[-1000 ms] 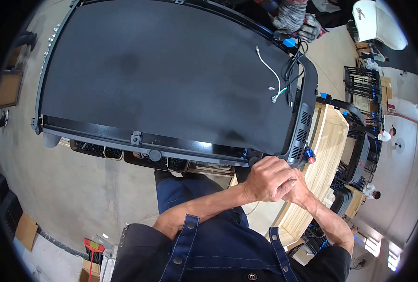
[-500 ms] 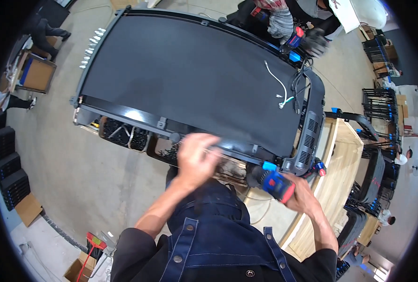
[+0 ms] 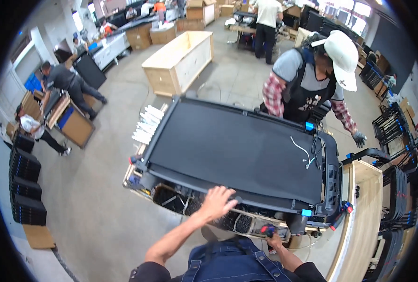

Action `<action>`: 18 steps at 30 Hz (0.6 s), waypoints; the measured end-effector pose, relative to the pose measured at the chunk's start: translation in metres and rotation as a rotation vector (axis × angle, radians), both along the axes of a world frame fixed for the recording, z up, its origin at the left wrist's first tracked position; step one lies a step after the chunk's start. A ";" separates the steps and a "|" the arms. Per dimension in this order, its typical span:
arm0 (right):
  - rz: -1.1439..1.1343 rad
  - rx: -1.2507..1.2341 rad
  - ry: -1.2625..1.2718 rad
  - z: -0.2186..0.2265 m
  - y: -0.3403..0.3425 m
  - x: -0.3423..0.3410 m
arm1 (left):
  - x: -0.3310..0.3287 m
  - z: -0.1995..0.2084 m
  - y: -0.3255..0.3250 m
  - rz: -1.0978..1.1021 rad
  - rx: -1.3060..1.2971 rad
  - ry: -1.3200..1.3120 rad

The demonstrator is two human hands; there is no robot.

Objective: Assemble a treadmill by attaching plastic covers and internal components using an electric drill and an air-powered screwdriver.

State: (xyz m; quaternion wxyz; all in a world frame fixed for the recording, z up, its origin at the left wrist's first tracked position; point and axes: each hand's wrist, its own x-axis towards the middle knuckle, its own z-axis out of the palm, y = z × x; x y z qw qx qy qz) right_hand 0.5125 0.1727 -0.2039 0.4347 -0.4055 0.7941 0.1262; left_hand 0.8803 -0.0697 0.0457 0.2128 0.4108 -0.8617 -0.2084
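A treadmill with a black belt point(image 3: 232, 150) lies across the space in front of me. My left hand point(image 3: 217, 203) is open, fingers spread, at the near side rail point(image 3: 260, 201); I cannot tell if it touches the rail. Below the rail's right part, my right hand point(image 3: 275, 240) grips a red and blue power drill point(image 3: 268, 230). The drill is over a parts tray on the near side, and its tip is hard to make out. A blue piece point(image 3: 306, 213) sits at the near right corner. White cables point(image 3: 303, 151) lie on the belt.
Across the treadmill stands a co-worker in a white cap point(image 3: 343, 58), one gloved hand point(image 3: 359, 138) stretched right. An open wooden crate point(image 3: 366, 211) adjoins the right end. Another red and blue tool point(image 3: 347, 207) is beside it. White tubes point(image 3: 149, 124) stick out at the left end.
My view has tilted up. The drill in my right hand has moved from the blue corner piece to the parts tray. The co-worker's gloved hand has moved away from the treadmill.
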 end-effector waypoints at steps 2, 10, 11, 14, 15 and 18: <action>-0.144 -0.091 0.085 -0.017 -0.020 0.048 | 0.006 0.009 0.014 0.017 -0.037 0.002; -0.470 -0.328 0.219 -0.195 0.036 0.004 | -0.076 -0.004 -0.006 -0.091 -0.367 -0.163; -0.377 -0.339 0.182 -0.179 0.064 -0.018 | -0.043 -0.007 -0.005 -0.035 -0.353 -0.211; 0.134 -0.398 0.169 -0.104 -0.011 0.060 | -0.045 -0.023 -0.015 -0.182 -0.360 -0.269; 0.000 -0.540 -0.008 -0.064 -0.040 0.077 | -0.038 -0.025 -0.013 -0.162 -0.361 -0.297; -0.794 -0.196 -0.939 -0.001 -0.122 0.089 | -0.043 -0.012 -0.016 -0.168 -0.319 -0.279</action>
